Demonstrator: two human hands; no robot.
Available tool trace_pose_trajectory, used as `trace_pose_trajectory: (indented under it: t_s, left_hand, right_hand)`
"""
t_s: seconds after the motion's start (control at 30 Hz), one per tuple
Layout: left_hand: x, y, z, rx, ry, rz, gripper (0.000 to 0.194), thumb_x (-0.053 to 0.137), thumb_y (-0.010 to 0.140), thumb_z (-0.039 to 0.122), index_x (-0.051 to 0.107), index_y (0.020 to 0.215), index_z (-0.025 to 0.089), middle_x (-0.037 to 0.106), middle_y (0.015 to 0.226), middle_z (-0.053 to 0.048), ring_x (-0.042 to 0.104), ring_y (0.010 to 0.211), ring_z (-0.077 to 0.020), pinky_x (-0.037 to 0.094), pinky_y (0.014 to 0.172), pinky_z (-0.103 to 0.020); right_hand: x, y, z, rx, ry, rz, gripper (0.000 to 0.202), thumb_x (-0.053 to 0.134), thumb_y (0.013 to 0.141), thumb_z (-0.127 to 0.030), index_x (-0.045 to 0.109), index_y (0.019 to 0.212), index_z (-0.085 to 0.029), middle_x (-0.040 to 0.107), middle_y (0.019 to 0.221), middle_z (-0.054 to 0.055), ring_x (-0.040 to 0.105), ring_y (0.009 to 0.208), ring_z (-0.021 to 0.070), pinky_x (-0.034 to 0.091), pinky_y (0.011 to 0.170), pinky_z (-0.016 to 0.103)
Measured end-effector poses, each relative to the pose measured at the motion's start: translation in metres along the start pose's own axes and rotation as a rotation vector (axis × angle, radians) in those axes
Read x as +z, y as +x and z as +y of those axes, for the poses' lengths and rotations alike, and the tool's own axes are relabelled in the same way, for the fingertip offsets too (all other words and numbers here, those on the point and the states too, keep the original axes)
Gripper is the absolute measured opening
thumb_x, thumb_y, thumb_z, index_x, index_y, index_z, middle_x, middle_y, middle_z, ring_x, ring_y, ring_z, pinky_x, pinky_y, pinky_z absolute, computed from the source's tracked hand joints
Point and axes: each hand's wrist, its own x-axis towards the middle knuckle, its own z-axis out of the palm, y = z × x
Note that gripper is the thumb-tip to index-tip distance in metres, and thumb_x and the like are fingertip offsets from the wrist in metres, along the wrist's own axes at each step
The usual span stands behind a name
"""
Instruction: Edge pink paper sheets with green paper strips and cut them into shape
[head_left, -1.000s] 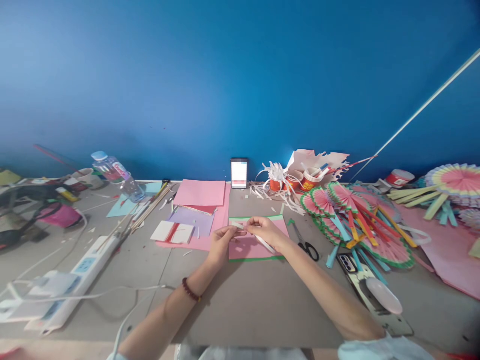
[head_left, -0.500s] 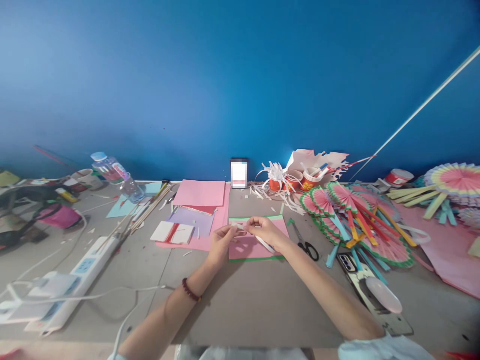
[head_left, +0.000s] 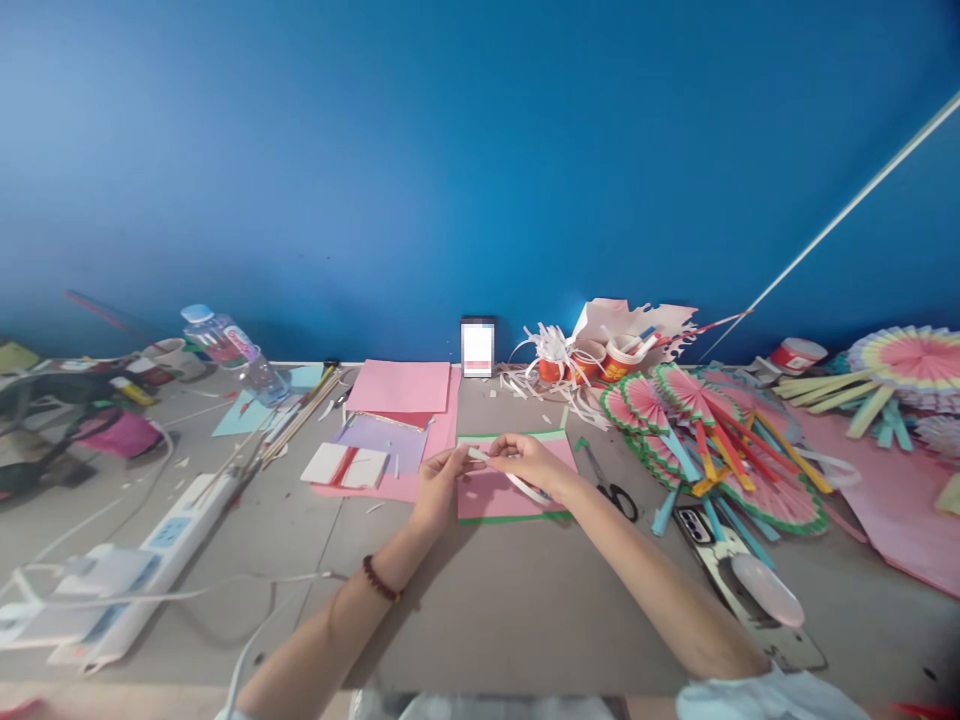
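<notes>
Both hands meet over the table [head_left: 525,600] centre, just above a pink sheet [head_left: 495,495] with green edging. Left hand [head_left: 439,483] and right hand [head_left: 534,463] each pinch one white strip [head_left: 517,482], fingertips closed on it. The strip's near-left end sits between the two hands; the rest runs under the right hand and curls out toward 4 o'clock. Long axis roughly 10-to-4 across the sheet, slightly bowed, free tail pointing right and toward the person. Judged step: peeling or separating the strip, possibly tape backing; too small to tell which layer is which. Next move probably calls for a steady two-point pinch, pulling along the axis without letting the tail twist or stick to the sheet below. Scissors [head_left: 611,487] lie at 3 o'clock of the sheet, just beside it, blades pointing away toward the wall. Paper fans [head_left: 705,440] piled further right, well apart from the hands. Phone [head_left: 478,346] propped at 12 o'clock against the wall. Pink and purple sheets [head_left: 397,410] stacked at 10 o'clock. Power strip [head_left: 142,570] far at 8 o'clock.
</notes>
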Motion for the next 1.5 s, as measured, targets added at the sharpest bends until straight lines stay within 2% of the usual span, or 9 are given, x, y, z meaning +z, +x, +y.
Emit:
trace_pose_trajectory:
  t_s: [0.2, 0.43, 0.67, 0.9, 1.07, 1.2, 1.3, 1.4, 1.5]
  left_hand:
    - [-0.003, 0.003, -0.001, 0.004, 0.018, -0.019, 0.030, 0.066, 0.074, 0.045, 0.068, 0.071, 0.015, 0.071, 0.067, -0.007, 0.068, 0.070, -0.0194, 0.043, 0.055, -0.022]
    - [-0.006, 0.006, -0.003, -0.009, -0.026, -0.033, 0.030, 0.067, 0.073, 0.046, 0.069, 0.071, 0.016, 0.071, 0.068, -0.007, 0.069, 0.074, -0.0199, 0.043, 0.055, -0.022]
    - [-0.007, 0.005, -0.001, -0.030, -0.035, -0.035, 0.030, 0.069, 0.071, 0.046, 0.068, 0.069, 0.016, 0.071, 0.066, -0.006, 0.069, 0.074, -0.0199, 0.042, 0.053, -0.022]
    - [-0.006, 0.006, -0.001, -0.046, -0.036, -0.071, 0.033, 0.067, 0.073, 0.047, 0.071, 0.073, 0.015, 0.069, 0.063, -0.006, 0.065, 0.059, -0.0163, 0.042, 0.050, -0.022]
    - [-0.006, 0.009, -0.006, -0.024, -0.052, -0.078, 0.037, 0.066, 0.072, 0.052, 0.071, 0.075, 0.016, 0.072, 0.074, -0.007, 0.066, 0.063, -0.0167, 0.044, 0.051, -0.023]
    - [-0.005, 0.008, -0.012, 0.023, 0.053, -0.089, 0.033, 0.070, 0.070, 0.047, 0.071, 0.076, 0.014, 0.070, 0.065, -0.007, 0.066, 0.063, -0.0181, 0.046, 0.056, -0.025]
    - [-0.004, 0.006, -0.013, 0.044, 0.091, -0.081, 0.031, 0.071, 0.070, 0.044, 0.071, 0.076, 0.014, 0.069, 0.062, -0.006, 0.064, 0.061, -0.0177, 0.047, 0.058, -0.026]
    - [-0.002, 0.003, -0.008, 0.038, 0.091, -0.056, 0.030, 0.070, 0.071, 0.043, 0.071, 0.072, 0.013, 0.069, 0.060, -0.006, 0.062, 0.057, -0.0159, 0.045, 0.056, -0.025]
    - [0.001, 0.000, -0.001, 0.022, 0.091, -0.038, 0.029, 0.070, 0.071, 0.043, 0.069, 0.067, 0.014, 0.068, 0.057, -0.005, 0.059, 0.052, -0.0141, 0.042, 0.052, -0.024]
  right_hand:
    - [-0.002, 0.003, 0.006, -0.026, 0.046, -0.016, 0.021, 0.068, 0.067, -0.037, 0.059, 0.076, -0.020, 0.048, 0.052, -0.006, 0.037, 0.045, 0.0080, 0.027, 0.043, 0.021]
    - [-0.004, 0.005, 0.010, 0.022, 0.054, -0.041, 0.021, 0.065, 0.068, -0.040, 0.059, 0.076, -0.021, 0.046, 0.050, -0.007, 0.033, 0.041, 0.0077, 0.022, 0.041, 0.021]
    - [-0.004, 0.007, 0.011, 0.021, 0.034, -0.023, 0.024, 0.067, 0.067, -0.042, 0.061, 0.073, -0.020, 0.048, 0.048, -0.006, 0.038, 0.043, 0.0090, 0.025, 0.043, 0.021]
    - [-0.006, 0.009, 0.016, 0.025, -0.028, -0.010, 0.022, 0.063, 0.071, -0.042, 0.060, 0.077, -0.021, 0.039, 0.041, -0.010, 0.023, 0.034, 0.0057, 0.016, 0.039, 0.021]
    - [-0.005, 0.011, 0.017, 0.012, 0.011, 0.009, 0.023, 0.065, 0.069, -0.041, 0.060, 0.076, -0.020, 0.043, 0.045, -0.009, 0.028, 0.037, 0.0063, 0.020, 0.041, 0.021]
    - [-0.004, 0.007, 0.012, -0.007, 0.013, 0.000, 0.022, 0.065, 0.069, -0.040, 0.059, 0.075, -0.020, 0.043, 0.045, -0.009, 0.030, 0.038, 0.0063, 0.021, 0.042, 0.021]
    - [-0.004, 0.000, 0.004, -0.005, -0.021, -0.054, 0.024, 0.063, 0.071, -0.043, 0.057, 0.077, -0.021, 0.045, 0.046, -0.009, 0.028, 0.035, 0.0059, 0.020, 0.039, 0.021]
    - [-0.003, -0.005, -0.003, -0.005, -0.002, -0.104, 0.027, 0.065, 0.071, -0.045, 0.055, 0.080, -0.021, 0.050, 0.054, -0.007, 0.034, 0.038, 0.0065, 0.023, 0.039, 0.021]
    - [-0.003, -0.005, -0.003, -0.037, 0.010, -0.091, 0.025, 0.066, 0.070, -0.040, 0.056, 0.080, -0.020, 0.053, 0.063, -0.005, 0.043, 0.047, 0.0078, 0.030, 0.045, 0.021]
